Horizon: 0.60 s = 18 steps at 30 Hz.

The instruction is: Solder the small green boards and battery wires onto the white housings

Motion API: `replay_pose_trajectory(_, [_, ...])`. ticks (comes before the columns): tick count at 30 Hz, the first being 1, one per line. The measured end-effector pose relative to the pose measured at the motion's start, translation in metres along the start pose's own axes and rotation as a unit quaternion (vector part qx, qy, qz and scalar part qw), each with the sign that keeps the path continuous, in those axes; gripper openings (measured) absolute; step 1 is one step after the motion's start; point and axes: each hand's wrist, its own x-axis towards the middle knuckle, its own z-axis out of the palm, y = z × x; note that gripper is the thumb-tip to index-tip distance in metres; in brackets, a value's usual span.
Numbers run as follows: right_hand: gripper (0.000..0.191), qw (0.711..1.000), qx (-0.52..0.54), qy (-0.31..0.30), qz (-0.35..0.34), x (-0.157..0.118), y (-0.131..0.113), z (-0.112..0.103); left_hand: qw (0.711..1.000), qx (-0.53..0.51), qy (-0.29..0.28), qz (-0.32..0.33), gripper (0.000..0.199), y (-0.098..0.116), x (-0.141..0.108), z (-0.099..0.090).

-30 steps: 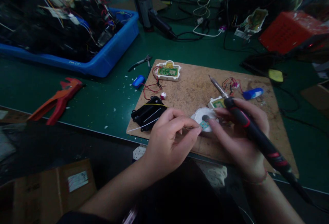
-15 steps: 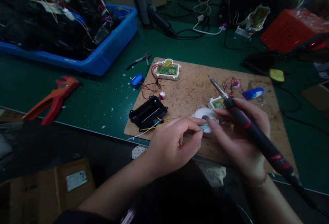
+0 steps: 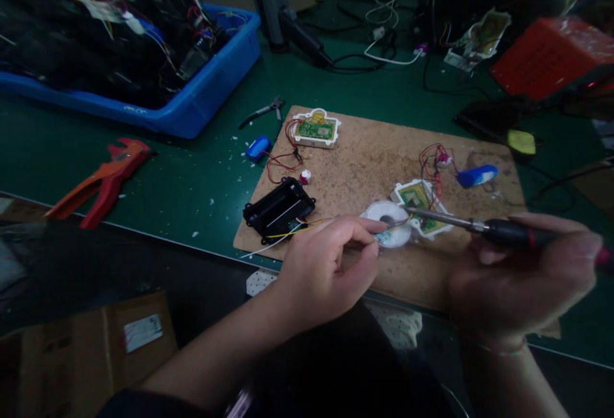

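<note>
Green bench [image 3: 201, 178], yikes: left hand [image 3: 330, 264] pinching a circuit board [image 3: 382, 237], right hand [image 3: 527, 284] gripping a soldering iron [image 3: 448, 218] (presumably hot), one slip could singe the left.

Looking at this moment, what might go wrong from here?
If hot, the black soldering iron in the right hand might burn the left hand, which is pinching a small green circuit board near the metal tip.
That tip overlaps the open white plastic case in this view and could perhaps scorch it.
The thin yellow wire overlapping the black rectangular plastic box might snag.
</note>
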Motion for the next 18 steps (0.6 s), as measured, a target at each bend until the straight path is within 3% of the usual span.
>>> replay_pose_trajectory(2, [0.031,0.998,-0.008,0.047,-0.039,-0.0006,0.0006,0.0033,1.0,-0.001,0.001,0.002,0.017,-0.0004,0.0,-0.0003])
replay_pose_trajectory(9, [0.016,0.996,0.045,0.051,-0.059,0.0022,0.0023,0.0086,1.0,-0.008,0.004,0.011,0.018,-0.0037,-0.0015,0.0])
replay_pose_trajectory(18, [0.009,0.998,0.036,0.005,-0.06,-0.0004,-0.0039,0.0108,1.0,-0.004,-0.001,0.013,0.018,-0.0053,-0.0019,0.001])
